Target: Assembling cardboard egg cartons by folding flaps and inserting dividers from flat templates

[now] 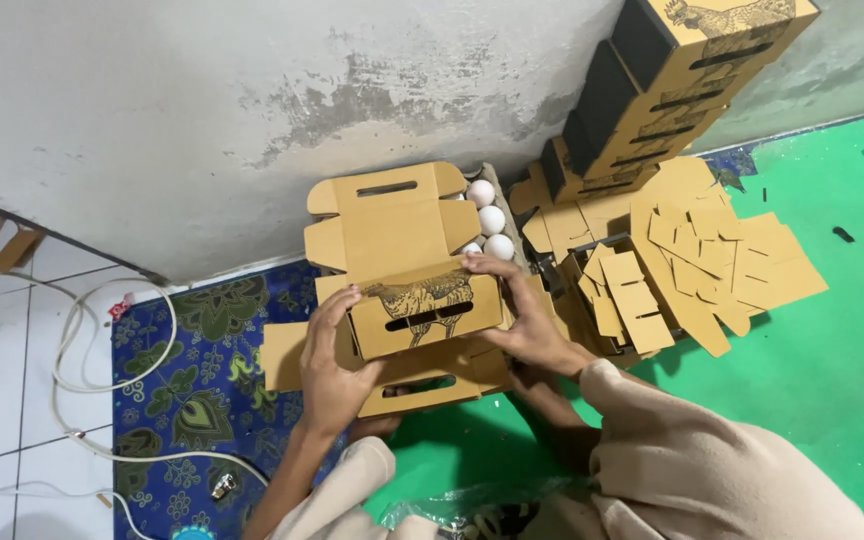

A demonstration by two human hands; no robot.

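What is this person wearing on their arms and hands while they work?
Both hands are bare: the left hand and right hand show no gloves, rings or watch. The forearms are uncovered, with loose beige sleeves of soft, thick fabric pushed back toward the elbows, plain and unmarked.

Beige sleeves — soft, loose fabric

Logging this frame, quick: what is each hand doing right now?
Left hand: gripping the cardboard box at its left end.
Right hand: gripping the box's right end.
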